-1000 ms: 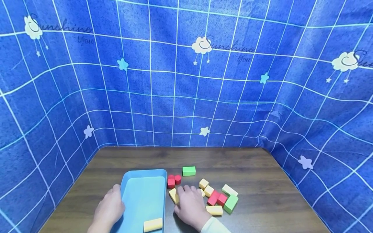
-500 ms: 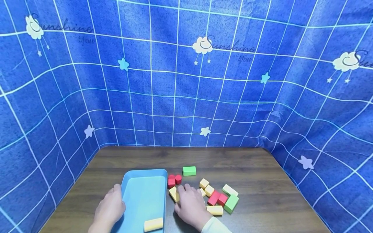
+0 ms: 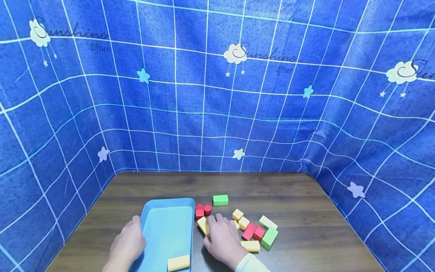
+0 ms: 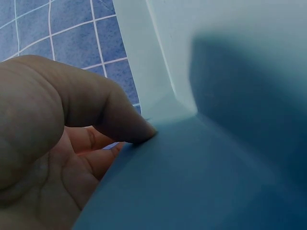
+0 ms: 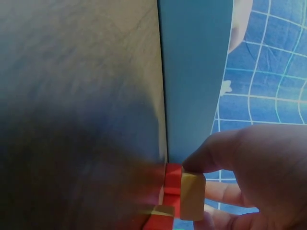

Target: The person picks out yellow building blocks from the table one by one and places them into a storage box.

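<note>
On the left of the head view, my left hand (image 3: 125, 241) grips the side wall of a light blue tray (image 3: 166, 226). Its thumb (image 4: 132, 122) lies over the wall's inner face in the left wrist view, with the other fingers outside. To the tray's right, low over the table, my right hand (image 3: 223, 238) pinches a yellow rectangular block (image 5: 193, 196) between thumb and fingers. That block tilts toward the tray wall, and part of it is hidden by the hand in the head view. A yellow cylinder (image 3: 178, 263) lies inside the tray near its front right.
Red blocks (image 3: 199, 214) sit against the tray's right wall, with a green block (image 3: 220, 200) behind them. Right of my hand lie yellow cubes (image 3: 237, 215), red blocks (image 3: 249, 231), a green block (image 3: 269, 238), a pale block (image 3: 268, 222) and another yellow cylinder (image 3: 250, 246). Blue cloth surrounds the table.
</note>
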Demonstrator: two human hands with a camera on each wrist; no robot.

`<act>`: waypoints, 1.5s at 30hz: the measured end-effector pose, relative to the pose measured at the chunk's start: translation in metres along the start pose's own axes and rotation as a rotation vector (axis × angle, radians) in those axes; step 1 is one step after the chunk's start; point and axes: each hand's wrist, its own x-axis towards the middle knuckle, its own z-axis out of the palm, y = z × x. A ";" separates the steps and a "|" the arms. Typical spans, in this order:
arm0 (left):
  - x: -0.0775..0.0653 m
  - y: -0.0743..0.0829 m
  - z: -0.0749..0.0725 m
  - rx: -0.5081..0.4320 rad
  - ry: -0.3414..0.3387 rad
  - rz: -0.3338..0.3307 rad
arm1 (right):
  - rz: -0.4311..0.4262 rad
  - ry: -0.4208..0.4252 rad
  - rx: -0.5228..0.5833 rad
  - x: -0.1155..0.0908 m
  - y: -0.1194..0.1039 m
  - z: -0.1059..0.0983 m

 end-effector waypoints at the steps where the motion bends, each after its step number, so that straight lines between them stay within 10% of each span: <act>1: 0.000 0.000 0.000 0.000 -0.001 -0.001 | -0.005 0.012 -0.004 0.000 0.000 0.000; 45: 0.000 -0.001 0.000 -0.008 0.005 -0.001 | -0.052 0.080 0.086 0.001 -0.011 -0.027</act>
